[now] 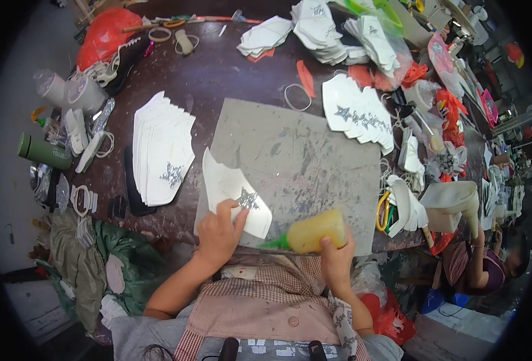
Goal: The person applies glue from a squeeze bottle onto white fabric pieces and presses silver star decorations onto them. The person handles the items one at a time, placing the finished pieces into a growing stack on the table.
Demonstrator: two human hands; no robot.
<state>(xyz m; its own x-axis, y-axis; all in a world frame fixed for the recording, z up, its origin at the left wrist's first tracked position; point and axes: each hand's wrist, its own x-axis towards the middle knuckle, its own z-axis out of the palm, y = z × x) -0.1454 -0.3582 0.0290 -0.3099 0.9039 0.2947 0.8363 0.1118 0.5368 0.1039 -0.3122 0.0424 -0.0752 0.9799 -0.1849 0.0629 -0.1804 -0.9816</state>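
Observation:
A white shoe-upper piece with a silver glitter star (255, 221) lies at the near left of a grey work board (302, 144). My left hand (219, 231) holds its lower left edge, fingers bent and thumb beside the star. In my right hand (338, 249) is a squeeze bottle of yellowish liquid (315, 231), tilted on its side. Its green nozzle points left, toward the tip of the piece and slightly apart from it. To the left rests a fanned stack of white upper pieces (160, 141); another fanned row with stars (359, 114) overlaps the board's far right.
More white stacks (317, 30) sit at the table's far side. A green bottle (46, 150), plastic cups (84, 91) and a red bag (106, 36) crowd the left. Yellow-handled scissors (383, 207) and a whitish container (449, 201) stand right. Another person (482, 262) is at the far right.

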